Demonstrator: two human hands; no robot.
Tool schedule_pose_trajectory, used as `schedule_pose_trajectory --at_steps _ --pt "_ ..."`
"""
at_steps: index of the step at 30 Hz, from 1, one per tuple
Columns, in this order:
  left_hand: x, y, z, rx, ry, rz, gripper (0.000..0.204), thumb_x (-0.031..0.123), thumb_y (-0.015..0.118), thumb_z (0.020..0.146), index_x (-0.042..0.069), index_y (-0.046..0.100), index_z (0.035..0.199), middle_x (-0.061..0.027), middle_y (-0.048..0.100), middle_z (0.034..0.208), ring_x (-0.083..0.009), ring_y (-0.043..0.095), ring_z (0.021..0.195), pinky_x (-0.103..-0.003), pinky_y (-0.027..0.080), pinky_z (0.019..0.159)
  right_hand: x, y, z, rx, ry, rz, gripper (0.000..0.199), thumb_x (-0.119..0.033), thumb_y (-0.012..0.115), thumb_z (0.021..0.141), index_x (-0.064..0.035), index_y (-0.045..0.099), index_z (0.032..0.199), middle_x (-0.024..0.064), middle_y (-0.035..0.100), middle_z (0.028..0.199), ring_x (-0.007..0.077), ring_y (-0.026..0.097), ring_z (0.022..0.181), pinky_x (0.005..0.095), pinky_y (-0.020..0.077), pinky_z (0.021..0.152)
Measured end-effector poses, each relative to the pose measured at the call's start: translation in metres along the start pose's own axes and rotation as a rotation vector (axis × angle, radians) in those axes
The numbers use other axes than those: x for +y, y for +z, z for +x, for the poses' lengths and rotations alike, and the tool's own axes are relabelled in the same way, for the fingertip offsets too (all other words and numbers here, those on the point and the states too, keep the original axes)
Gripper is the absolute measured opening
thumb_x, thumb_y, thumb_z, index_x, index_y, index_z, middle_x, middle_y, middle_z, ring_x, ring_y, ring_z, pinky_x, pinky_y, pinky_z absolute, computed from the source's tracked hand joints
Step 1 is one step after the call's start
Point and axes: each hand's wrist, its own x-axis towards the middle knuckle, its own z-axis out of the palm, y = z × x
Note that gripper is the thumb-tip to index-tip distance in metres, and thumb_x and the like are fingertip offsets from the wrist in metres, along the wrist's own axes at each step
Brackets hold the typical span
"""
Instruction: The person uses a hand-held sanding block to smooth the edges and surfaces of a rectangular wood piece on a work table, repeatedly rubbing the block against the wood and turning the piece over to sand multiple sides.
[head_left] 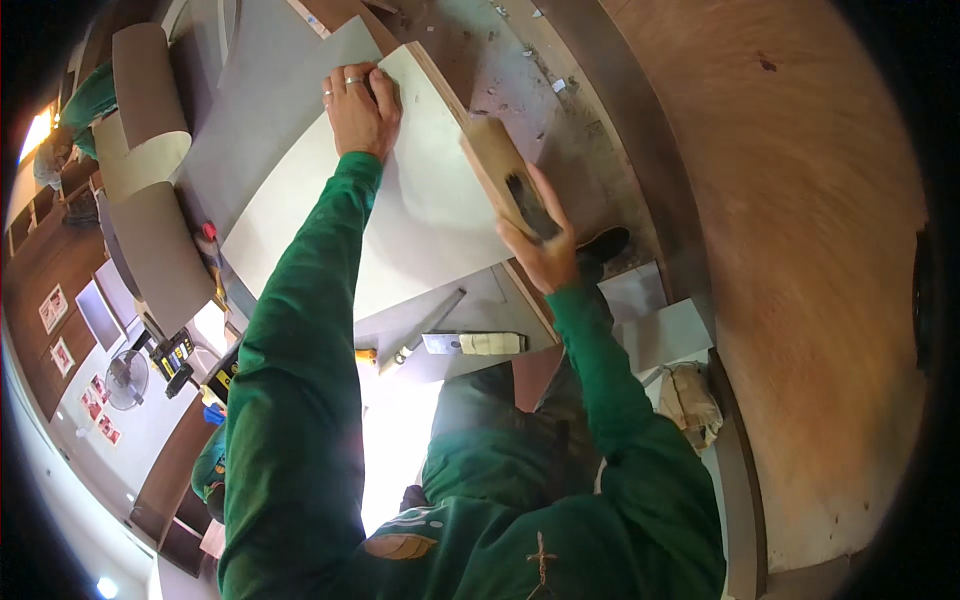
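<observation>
A pale white panel [420, 215] lies across the work surface in front of me, its layered wooden edge facing right. My left hand [362, 112], with rings on it, bears on the panel's far end, fingers bent together at the edge; the fingertips are hidden. In my right hand [543, 235] is a wooden block [500, 165] with a dark patch, gripped at its near end. The block lies along the panel's right edge and looks slightly blurred; its underside is hidden.
Below the panel lie a grey rod-like tool [425, 330] and a pale-handled flat tool [490, 343]. Curved sheets [150, 90] stand at the left, near another person's green sleeve [92, 100]. A large brown board [800, 250] rises at the right. Debris dots the far floor [500, 60].
</observation>
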Motion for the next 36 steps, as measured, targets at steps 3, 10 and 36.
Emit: schedule_pose_trajectory --at_steps 3,10,36 --pt "0.005 0.002 0.002 -0.001 0.008 -0.004 0.021 0.021 0.054 0.099 0.004 0.066 0.106 -0.0172 0.062 0.113 -0.0390 0.053 0.112 -0.052 0.043 0.096 -0.001 0.033 0.074 0.000 -0.112 -0.104 0.074 -0.011 0.079 0.084 -0.0041 0.048 0.151 0.0172 0.064 0.138 0.0214 0.062 0.123 0.0344 0.0501 0.104" --pt "0.001 0.004 -0.002 -0.025 -0.023 -0.001 0.021 0.020 0.053 0.099 0.005 0.065 0.106 -0.0165 0.062 0.113 -0.0389 0.053 0.112 -0.052 0.043 0.095 -0.001 0.029 0.077 -0.024 -0.144 -0.141 0.074 -0.012 0.078 0.085 -0.0059 0.048 0.152 0.0150 0.061 0.141 0.0210 0.062 0.124 0.0345 0.0502 0.104" --pt "0.002 0.005 0.003 -0.020 -0.005 -0.014 0.021 0.019 0.053 0.098 0.004 0.065 0.106 -0.0171 0.062 0.112 -0.0397 0.053 0.111 -0.052 0.042 0.096 0.004 0.056 0.128 0.025 -0.082 -0.032 0.074 -0.016 0.082 0.081 -0.0052 0.052 0.148 0.0153 0.069 0.129 0.0195 0.066 0.114 0.0343 0.0529 0.099"
